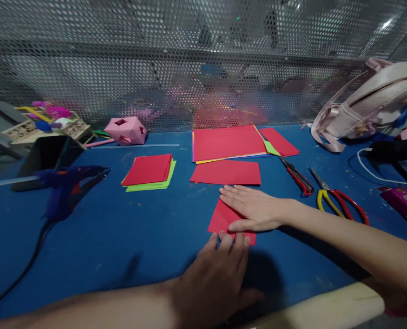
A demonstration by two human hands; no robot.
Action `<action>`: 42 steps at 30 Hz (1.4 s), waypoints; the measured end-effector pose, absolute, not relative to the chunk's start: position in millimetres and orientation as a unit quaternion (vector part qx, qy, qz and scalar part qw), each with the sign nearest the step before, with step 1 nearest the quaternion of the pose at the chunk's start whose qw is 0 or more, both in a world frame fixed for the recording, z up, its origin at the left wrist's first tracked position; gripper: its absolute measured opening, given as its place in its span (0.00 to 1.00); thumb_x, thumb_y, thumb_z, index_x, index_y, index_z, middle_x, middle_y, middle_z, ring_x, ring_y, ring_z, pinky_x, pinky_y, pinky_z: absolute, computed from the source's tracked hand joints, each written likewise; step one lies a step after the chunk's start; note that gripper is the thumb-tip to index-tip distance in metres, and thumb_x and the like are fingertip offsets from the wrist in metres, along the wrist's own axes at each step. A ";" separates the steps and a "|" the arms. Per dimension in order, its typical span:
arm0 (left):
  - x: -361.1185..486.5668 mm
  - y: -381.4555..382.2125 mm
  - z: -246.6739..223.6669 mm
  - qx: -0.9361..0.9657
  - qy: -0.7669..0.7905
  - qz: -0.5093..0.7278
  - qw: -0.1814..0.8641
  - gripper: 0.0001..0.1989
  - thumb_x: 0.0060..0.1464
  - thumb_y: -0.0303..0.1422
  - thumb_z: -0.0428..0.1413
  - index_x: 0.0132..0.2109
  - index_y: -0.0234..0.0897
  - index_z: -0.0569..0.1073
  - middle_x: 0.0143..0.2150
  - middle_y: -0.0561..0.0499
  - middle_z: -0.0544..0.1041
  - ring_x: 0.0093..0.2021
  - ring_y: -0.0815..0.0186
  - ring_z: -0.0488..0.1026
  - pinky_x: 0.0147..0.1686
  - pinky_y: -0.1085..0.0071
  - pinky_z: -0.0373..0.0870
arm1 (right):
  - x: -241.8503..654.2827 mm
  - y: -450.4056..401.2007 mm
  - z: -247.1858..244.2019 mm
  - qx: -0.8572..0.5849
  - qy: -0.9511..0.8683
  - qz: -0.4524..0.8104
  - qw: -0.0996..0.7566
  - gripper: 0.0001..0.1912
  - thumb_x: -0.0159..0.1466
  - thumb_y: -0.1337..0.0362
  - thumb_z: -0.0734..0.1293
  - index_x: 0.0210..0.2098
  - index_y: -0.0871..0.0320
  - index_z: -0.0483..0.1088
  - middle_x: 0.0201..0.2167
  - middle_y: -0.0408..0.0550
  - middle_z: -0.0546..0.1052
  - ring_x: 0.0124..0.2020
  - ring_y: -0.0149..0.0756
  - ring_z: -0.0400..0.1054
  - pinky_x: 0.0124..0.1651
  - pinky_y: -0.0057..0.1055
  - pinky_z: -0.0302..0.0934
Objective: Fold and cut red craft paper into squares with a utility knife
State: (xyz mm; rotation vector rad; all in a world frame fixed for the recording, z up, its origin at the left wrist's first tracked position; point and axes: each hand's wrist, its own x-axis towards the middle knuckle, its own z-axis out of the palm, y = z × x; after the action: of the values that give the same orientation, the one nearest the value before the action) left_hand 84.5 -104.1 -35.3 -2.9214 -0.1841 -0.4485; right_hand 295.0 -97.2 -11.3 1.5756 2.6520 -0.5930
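A small red paper (pixel 224 218) lies on the blue table in front of me. My right hand (pixel 253 206) rests flat across its upper right part, fingers stretched out to the left. At the paper's lower edge, the fingertips of my left hand (pixel 220 269) touch it, with the fingers slightly apart and the back of the hand up. Just beyond my right hand lies a red paper strip (pixel 225 172). Behind it is a larger stack of coloured sheets (pixel 229 144) with red on top. Part of the small paper is hidden under my right hand.
Left of the hands are a red and green paper stack (pixel 148 171), a blue glue gun (pixel 64 185) with its cord, and a pink paper shape (pixel 126 130). Scissors (pixel 336 198), a red-handled tool (pixel 297 178) and a backpack (pixel 371 103) lie right. Perforated metal (pixel 162 59) stands behind.
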 end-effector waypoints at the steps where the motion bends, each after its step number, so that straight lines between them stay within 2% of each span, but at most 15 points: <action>1: 84.4 -104.1 -35.5 -0.982 -0.061 -0.152 0.090 0.36 0.57 0.59 0.48 0.53 0.30 0.75 0.50 0.42 0.78 0.45 0.56 0.69 0.46 0.61 0.60 | 295.0 -96.2 -11.7 0.501 0.845 -0.185 0.000 0.47 0.67 0.39 0.52 0.68 0.75 0.47 0.70 0.65 0.44 0.72 0.46 0.34 0.72 0.43 0.31; 5: 83.4 -103.6 -34.4 -0.982 -0.058 -0.156 0.089 0.35 0.58 0.58 0.48 0.53 0.30 0.75 0.50 0.43 0.78 0.45 0.56 0.70 0.46 0.61 0.60 | 300.3 -102.1 -13.2 0.502 0.848 -0.173 -0.008 0.47 0.67 0.39 0.53 0.68 0.75 0.46 0.70 0.65 0.44 0.72 0.47 0.34 0.72 0.45 0.30; 12: 83.5 -103.6 -31.7 -0.987 -0.056 -0.124 0.088 0.35 0.60 0.57 0.46 0.55 0.30 0.74 0.57 0.40 0.74 0.46 0.54 0.71 0.45 0.60 0.63 | 328.1 -147.5 -13.2 0.547 0.819 -0.176 0.006 0.46 0.67 0.39 0.53 0.69 0.72 0.45 0.71 0.64 0.43 0.72 0.47 0.34 0.72 0.49 0.30; 17: 83.1 -103.2 -34.9 -0.988 -0.056 -0.117 0.088 0.36 0.60 0.57 0.45 0.56 0.30 0.73 0.59 0.39 0.73 0.47 0.53 0.71 0.45 0.59 0.64 | 344.6 -177.4 -9.2 0.576 0.796 -0.184 -0.015 0.43 0.67 0.41 0.55 0.70 0.65 0.44 0.71 0.60 0.45 0.72 0.47 0.37 0.71 0.52 0.33; 19: 82.7 -102.8 -35.5 -0.989 -0.055 -0.109 0.087 0.36 0.61 0.57 0.44 0.57 0.30 0.72 0.59 0.39 0.72 0.48 0.53 0.71 0.46 0.59 0.64 | 343.9 -179.9 -7.5 0.583 0.792 -0.182 -0.014 0.42 0.68 0.41 0.55 0.70 0.65 0.45 0.71 0.60 0.47 0.72 0.47 0.38 0.71 0.52 0.33; 27: 81.8 -103.1 -36.5 -0.992 -0.051 -0.087 0.073 0.36 0.61 0.57 0.44 0.58 0.29 0.70 0.58 0.36 0.72 0.50 0.52 0.70 0.47 0.58 0.64 | 312.8 -154.7 -16.5 0.545 0.821 -0.169 -0.036 0.45 0.67 0.40 0.55 0.69 0.70 0.48 0.70 0.64 0.46 0.72 0.48 0.36 0.71 0.50 0.35; 33: 81.4 -102.8 -36.4 -0.985 -0.045 -0.140 0.093 0.34 0.61 0.56 0.45 0.53 0.30 0.74 0.51 0.40 0.77 0.46 0.55 0.71 0.47 0.59 0.63 | 302.9 -116.2 -14.9 0.529 0.834 -0.157 -0.006 0.45 0.67 0.39 0.53 0.68 0.71 0.49 0.70 0.64 0.47 0.72 0.45 0.36 0.72 0.44 0.32; 42: 82.7 -102.0 -36.5 -0.988 -0.042 -0.113 0.092 0.35 0.62 0.56 0.44 0.55 0.29 0.73 0.55 0.37 0.75 0.47 0.53 0.71 0.46 0.58 0.62 | 304.1 -101.5 -21.9 0.509 0.853 -0.120 -0.016 0.45 0.67 0.39 0.53 0.68 0.71 0.49 0.70 0.64 0.49 0.72 0.47 0.38 0.71 0.47 0.33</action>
State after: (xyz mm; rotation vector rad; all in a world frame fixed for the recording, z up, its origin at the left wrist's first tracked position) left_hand 82.7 -102.0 -36.5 -2.9363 -0.1241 -0.3360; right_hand 304.1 -101.5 -21.9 1.6145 2.7064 -0.3802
